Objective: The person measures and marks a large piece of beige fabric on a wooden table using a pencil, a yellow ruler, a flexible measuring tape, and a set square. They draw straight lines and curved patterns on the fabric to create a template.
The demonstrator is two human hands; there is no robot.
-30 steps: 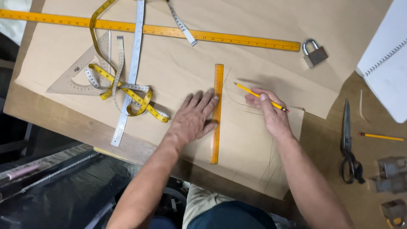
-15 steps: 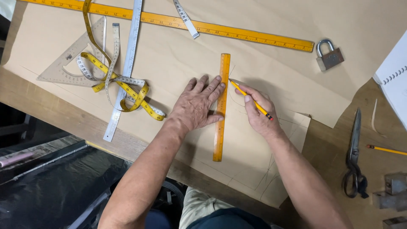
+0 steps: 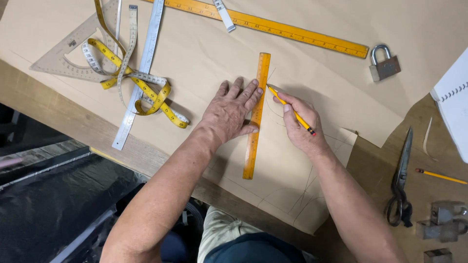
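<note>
On the brown pattern paper (image 3: 312, 63), near its lower edge, a short orange ruler (image 3: 256, 117) is lying almost upright, tilted slightly, and everything else is placed here relative to it. The left hand (image 3: 229, 114) is lying flat just left of the ruler, fingers spread and pressing down, the fingertips and thumb resting against the ruler's left edge and holding it to the paper. The right hand (image 3: 300, 127) is sitting just right of the ruler, thumb and forefinger pinching a yellow pencil (image 3: 291, 111); the pencil is slanting up and left, its tip touching the paper right beside the ruler's right edge, in its upper half. Faint pencilled curves are showing on the paper right of the ruler and below it. Well left of the ruler, a yellow tape measure (image 3: 139, 83) is lying tangled over a long steel ruler (image 3: 139, 73) and a clear set square (image 3: 68, 58). Above the ruler, a long yellow straightedge (image 3: 292, 31) is running slantwise across the paper. Up and right of the ruler, a padlock (image 3: 385, 63) is sitting on the paper. Far right of it, off the paper on the wooden table (image 3: 380, 165), black shears (image 3: 400, 180) and a second pencil (image 3: 441, 176) are lying, with a spiral notebook (image 3: 453, 112) above them.
</note>
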